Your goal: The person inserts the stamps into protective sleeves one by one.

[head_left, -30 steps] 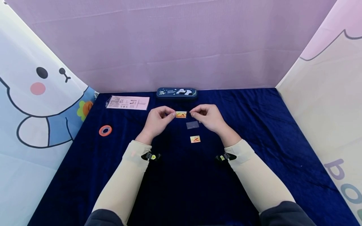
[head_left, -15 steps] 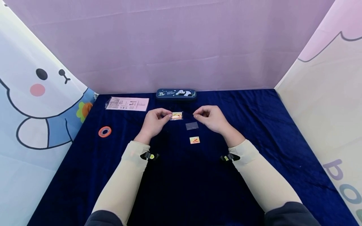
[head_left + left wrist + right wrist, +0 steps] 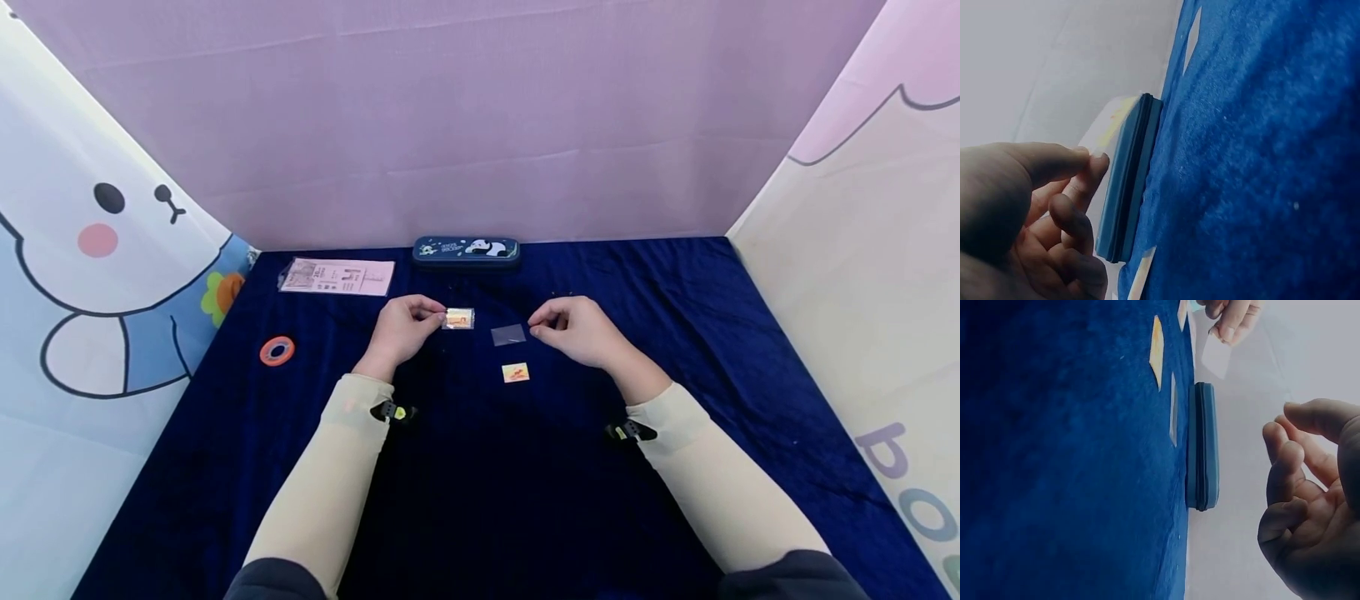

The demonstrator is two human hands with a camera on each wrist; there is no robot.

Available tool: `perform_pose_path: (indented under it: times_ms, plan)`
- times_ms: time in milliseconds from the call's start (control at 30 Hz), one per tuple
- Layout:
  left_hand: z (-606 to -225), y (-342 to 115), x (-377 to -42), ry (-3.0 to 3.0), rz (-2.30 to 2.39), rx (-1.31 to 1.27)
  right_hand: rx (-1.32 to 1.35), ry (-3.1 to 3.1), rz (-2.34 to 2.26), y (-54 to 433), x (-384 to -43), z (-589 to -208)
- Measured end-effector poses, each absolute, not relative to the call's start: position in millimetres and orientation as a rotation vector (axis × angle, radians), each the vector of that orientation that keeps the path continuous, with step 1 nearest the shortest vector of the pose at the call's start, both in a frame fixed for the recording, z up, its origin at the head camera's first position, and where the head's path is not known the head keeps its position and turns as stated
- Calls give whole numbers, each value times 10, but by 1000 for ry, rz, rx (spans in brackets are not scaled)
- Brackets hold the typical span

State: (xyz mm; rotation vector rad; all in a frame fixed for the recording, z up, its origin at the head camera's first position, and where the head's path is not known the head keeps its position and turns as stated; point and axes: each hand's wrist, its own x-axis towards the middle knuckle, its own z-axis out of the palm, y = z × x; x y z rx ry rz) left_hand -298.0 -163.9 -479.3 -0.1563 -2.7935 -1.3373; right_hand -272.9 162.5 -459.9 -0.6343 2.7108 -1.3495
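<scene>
Between thumb and forefinger, my left hand [image 3: 403, 332] pinches the edge of a small yellow picture card [image 3: 460, 318] in a glossy clear sleeve, raised off the cloth. In the left wrist view the card [image 3: 1115, 125] tilts beyond the fingertips. My right hand [image 3: 583, 332] hovers with loosely bent fingers; the right wrist view shows nothing between its thumb [image 3: 1316, 415] and fingers. Just left of it lies a flat clear plastic piece [image 3: 508, 335]. A second small yellow and orange picture card [image 3: 515, 372] lies nearer to me on the cloth.
A dark blue pencil case [image 3: 465, 252] with a panda stands by the back wall. Left of it lies a pink printed sheet [image 3: 337, 277] in a clear bag. An orange ring [image 3: 277, 351], like a tape roll, lies on the left of the blue cloth [image 3: 480, 500].
The left hand has drawn the sleeved card left and a little nearer to me. The right hand has moved away to the right, widening the gap between the hands.
</scene>
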Motion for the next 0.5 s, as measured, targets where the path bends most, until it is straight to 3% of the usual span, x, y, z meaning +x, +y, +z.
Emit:
perform_pose_path:
  times_ms: [500]
  plan:
    - [-4839,-1687,-2977,-2903,-1238,26,-609,2688,-1168,1752,-2690,-4694]
